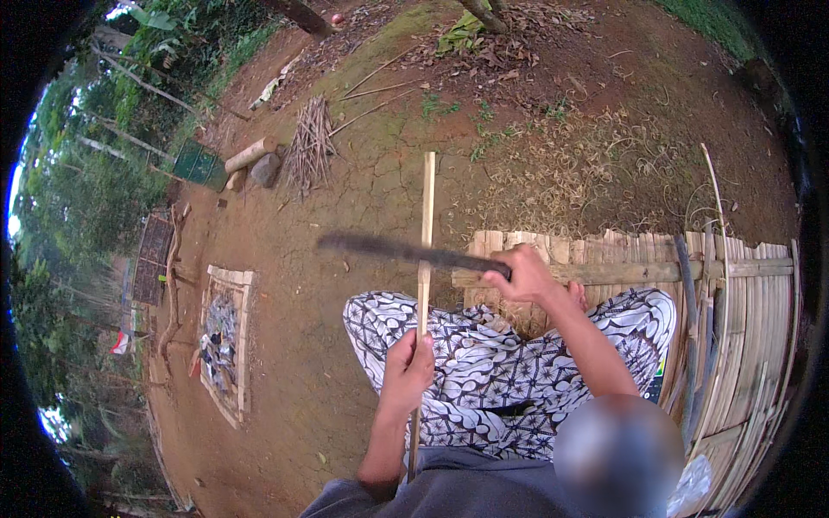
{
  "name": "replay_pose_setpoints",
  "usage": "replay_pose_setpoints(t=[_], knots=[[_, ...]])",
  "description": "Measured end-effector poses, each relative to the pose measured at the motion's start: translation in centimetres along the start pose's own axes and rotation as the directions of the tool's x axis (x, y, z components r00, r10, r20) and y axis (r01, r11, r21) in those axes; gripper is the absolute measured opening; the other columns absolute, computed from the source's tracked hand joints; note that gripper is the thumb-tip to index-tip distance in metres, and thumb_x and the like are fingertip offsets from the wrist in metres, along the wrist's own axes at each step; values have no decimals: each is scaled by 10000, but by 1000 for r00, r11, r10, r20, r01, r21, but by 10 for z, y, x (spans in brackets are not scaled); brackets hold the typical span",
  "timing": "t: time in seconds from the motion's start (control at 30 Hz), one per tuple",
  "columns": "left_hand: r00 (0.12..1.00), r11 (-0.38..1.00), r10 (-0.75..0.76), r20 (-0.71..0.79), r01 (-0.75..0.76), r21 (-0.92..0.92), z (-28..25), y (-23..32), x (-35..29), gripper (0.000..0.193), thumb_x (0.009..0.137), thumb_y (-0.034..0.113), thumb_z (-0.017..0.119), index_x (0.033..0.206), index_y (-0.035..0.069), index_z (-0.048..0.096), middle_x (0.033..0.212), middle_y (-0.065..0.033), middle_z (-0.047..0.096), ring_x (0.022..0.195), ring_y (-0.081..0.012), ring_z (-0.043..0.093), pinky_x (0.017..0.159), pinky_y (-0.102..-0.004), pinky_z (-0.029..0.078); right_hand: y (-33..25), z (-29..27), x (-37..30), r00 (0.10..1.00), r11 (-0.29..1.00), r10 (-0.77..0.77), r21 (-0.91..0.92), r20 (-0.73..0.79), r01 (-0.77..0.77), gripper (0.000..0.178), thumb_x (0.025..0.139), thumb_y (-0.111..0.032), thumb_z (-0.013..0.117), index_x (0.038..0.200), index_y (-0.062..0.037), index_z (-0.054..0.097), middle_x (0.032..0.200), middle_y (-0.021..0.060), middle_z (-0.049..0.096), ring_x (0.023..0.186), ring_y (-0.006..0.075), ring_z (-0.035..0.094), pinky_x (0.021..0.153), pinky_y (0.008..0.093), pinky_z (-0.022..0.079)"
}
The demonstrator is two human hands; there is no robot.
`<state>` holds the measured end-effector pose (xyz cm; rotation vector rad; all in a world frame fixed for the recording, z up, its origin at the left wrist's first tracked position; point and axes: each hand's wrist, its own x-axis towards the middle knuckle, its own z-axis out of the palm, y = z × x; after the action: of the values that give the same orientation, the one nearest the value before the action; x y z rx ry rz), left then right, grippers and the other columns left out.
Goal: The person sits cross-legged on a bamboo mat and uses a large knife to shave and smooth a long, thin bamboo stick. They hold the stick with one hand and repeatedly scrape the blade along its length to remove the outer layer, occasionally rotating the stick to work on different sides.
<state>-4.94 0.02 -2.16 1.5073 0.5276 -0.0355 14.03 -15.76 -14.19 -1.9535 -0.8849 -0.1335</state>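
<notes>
My left hand [408, 371] is closed around a long, pale strip of split bamboo [427, 207], which points away from me past my knee. The strip's lower end runs back along my left forearm toward my body. In my right hand [524, 274] is the dark handle of a machete [389, 249]. Its long blade, smeared by motion, points left and crosses over the strip beyond my left hand. Whether the edge touches the bamboo I cannot tell. Below both hands lie my crossed legs in black-and-white patterned cloth [492, 380].
I sit on a slatted bamboo platform [751, 319], with long poles [686, 337] lying across it at right. Curled shavings [596, 173] litter the soil ahead. Left of me are a framed pit of rubbish [246, 345], a stick bundle [309, 147], a log [250, 154] and a stone [265, 170].
</notes>
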Motion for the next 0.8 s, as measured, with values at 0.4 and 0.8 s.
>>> replay_pose_setpoints(t=[0.4, 0.8], knots=[[986, 980, -162, 23, 164, -115, -3, -22, 2, 207, 956, 241, 503, 831, 77, 493, 572, 79, 352, 439, -15, 292, 377, -199, 214, -47, -8, 2, 917, 922, -359, -88, 174, 377, 500, 714, -560, 624, 662, -63, 627, 539, 75, 565, 496, 267, 572, 495, 387, 432], [988, 965, -157, 16, 156, -212, 3, -15, -1, 158, 951, 190, 507, 849, 73, 481, 554, 91, 318, 425, -10, 272, 373, -200, 191, -69, -17, 5, 901, 910, -402, -33, 163, 412, 483, 718, -546, 604, 701, -65, 650, 530, 93, 557, 473, 290, 560, 495, 410, 440]])
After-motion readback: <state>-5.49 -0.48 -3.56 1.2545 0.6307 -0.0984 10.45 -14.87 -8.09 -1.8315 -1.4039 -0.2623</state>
